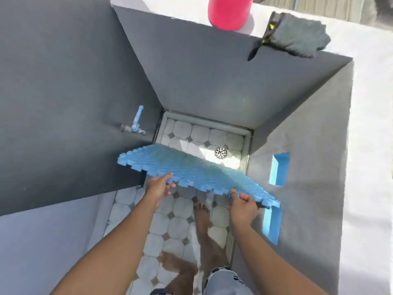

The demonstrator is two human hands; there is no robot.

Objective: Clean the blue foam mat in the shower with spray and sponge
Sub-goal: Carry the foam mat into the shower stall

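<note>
I hold the blue foam mat (191, 171) almost flat in the air, above the tiled floor (176, 228) of the shower, near the tap (135, 124) and the drain (220, 152). My left hand (158, 188) grips the near edge, fingers curled under it. My right hand (244, 206) pinches the same edge by the corner. I think two hands stop the soft mat from drooping. A red bottle (228, 11) sits up on the wall; I cannot tell if it is the spray.
</note>
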